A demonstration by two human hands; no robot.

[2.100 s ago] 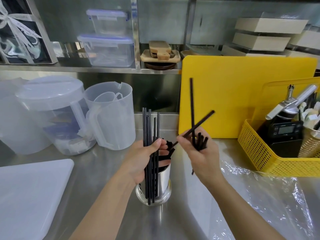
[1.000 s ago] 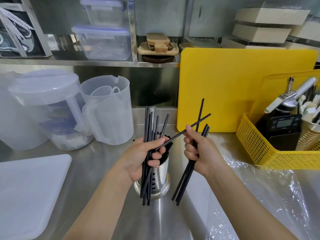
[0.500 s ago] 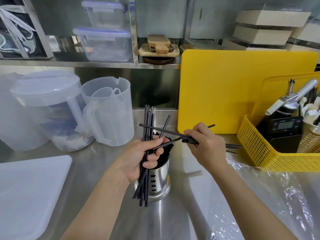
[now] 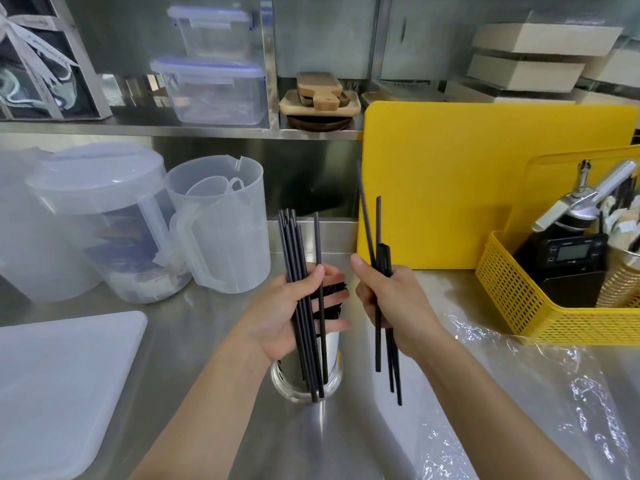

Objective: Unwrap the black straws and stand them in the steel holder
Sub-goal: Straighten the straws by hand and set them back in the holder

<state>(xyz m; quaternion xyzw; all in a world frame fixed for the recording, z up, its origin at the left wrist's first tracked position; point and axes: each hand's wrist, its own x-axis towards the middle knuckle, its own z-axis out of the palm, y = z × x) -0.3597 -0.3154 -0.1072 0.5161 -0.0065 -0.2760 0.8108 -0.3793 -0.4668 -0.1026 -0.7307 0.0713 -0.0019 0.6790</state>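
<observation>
Black straws, thin, matte and straight, are split between two hands above the steel desk. At far left we see a white cutting board lying flat, then a lidded clear pitcher and just beside it an open measuring jug. Next comes the left hand, its fingers curled round a tight bunch of six or so straws held nearly upright, with one straw standing slightly apart on the right. Their lower ends cross in front of the steel holder, which stands on the desk behind that hand with dark straw tips at its mouth. We cannot tell whether the held straws touch it. The right hand grips a second bunch of about four, fingers clamped, thumb raised, their ends uneven and one leaning left. Behind it a yellow cutting board stands on edge, and a yellow basket sits at far right above crumpled clear wrap.
</observation>
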